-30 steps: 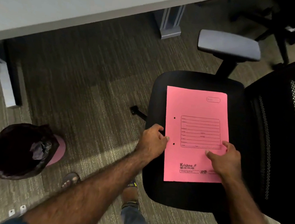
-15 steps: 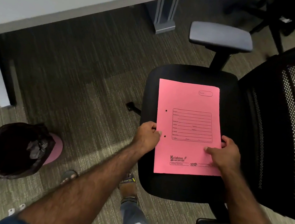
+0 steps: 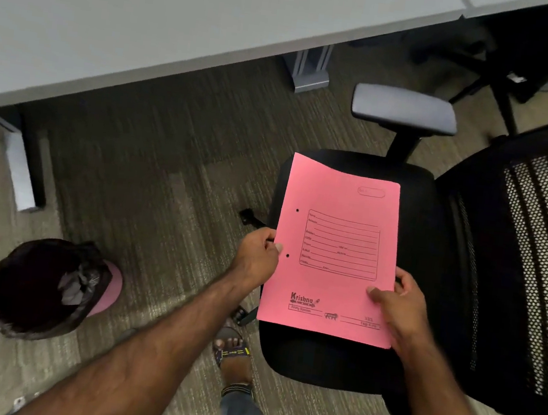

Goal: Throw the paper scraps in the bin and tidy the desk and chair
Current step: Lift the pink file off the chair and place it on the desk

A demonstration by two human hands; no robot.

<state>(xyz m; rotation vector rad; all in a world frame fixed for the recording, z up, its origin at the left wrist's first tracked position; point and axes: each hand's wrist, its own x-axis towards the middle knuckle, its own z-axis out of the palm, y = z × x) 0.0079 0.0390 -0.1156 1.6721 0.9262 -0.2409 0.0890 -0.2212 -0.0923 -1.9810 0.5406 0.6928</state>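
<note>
We hold the pink folder (image 3: 333, 249) over the chair seat (image 3: 326, 362).
Our left hand (image 3: 257, 257) pinches its punched edge; our right hand (image 3: 399, 303) grips the opposite edge; it looks light, thin and floppy, so we judge two-edge support best.

Pink printed folder (image 3: 333, 249) above black chair seat (image 3: 326, 362)

Open carpet (image 3: 173, 174) between bin (image 3: 49, 286) and chair (image 3: 343, 364), desk (image 3: 151, 13) edge probably overhanging.
</note>
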